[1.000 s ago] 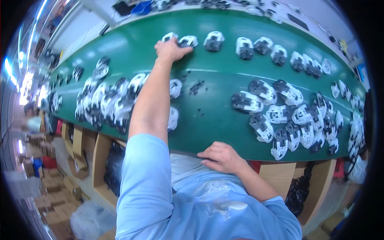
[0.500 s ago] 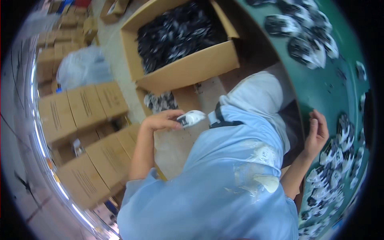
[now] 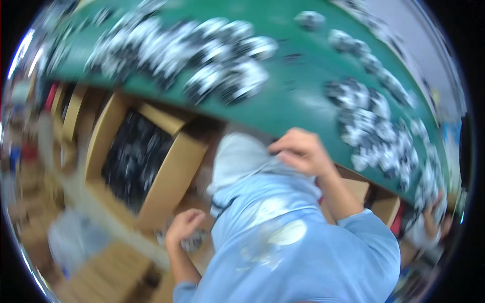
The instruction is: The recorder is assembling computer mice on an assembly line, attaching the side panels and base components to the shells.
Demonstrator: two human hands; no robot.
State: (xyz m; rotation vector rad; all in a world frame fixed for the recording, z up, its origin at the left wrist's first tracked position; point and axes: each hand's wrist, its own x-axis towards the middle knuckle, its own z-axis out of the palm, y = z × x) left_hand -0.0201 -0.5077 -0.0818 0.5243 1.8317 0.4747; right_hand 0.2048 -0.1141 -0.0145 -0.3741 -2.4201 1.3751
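The heap of grey-and-white pieces [image 3: 194,241] lies low on the person's left, just beyond the left hand [image 3: 185,225], which partly covers it from where I stand. That hand is half open, its fingers loosely bent; blur softens everything, but it seems to have hold of nothing. The right hand [image 3: 298,151] is near the edge of the green worktop [image 3: 308,108], in front of the grey trousers [image 3: 235,156], with thumb and forefinger slightly parted and no object between them. On the worktop, a cluster of black-and-white parts [image 3: 374,123] sits to the right of that hand, a larger spread of similar parts [image 3: 177,50] lies over to the left, and a slanting row [image 3: 371,60] runs along the far side. Below the left spread, an open cardboard box [image 3: 169,179] holds black pieces [image 3: 134,159]. Farther out stand a pale plastic bag [image 3: 76,242] and brown cartons [image 3: 108,270], while another person [image 3: 427,232] shows at the far right.
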